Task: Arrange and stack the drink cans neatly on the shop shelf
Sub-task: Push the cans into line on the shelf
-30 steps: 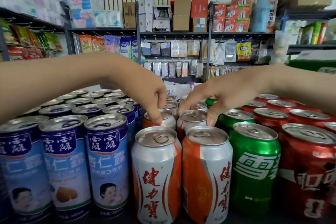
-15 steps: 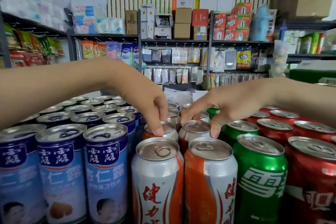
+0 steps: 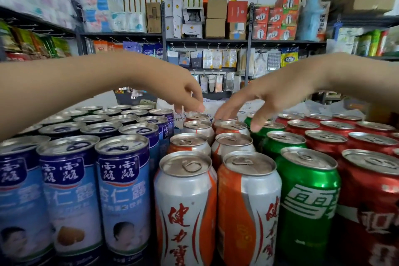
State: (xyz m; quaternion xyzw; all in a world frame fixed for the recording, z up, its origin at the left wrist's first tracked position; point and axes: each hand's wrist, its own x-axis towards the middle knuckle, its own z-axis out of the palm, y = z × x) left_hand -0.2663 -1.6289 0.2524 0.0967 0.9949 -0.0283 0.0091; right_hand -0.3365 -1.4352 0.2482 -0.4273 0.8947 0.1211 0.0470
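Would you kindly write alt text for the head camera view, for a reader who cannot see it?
A person's left hand and right hand reach, fingers loose, over the rear orange-and-white cans, flanked by rows of blue cans, green cans and red cans.

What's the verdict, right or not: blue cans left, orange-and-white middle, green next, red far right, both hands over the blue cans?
Not right. The head view shows the left hand and right hand over the rear orange-and-white cans, not over the blue cans. The rest holds: blue left, orange-and-white middle, green cans next, red cans far right.
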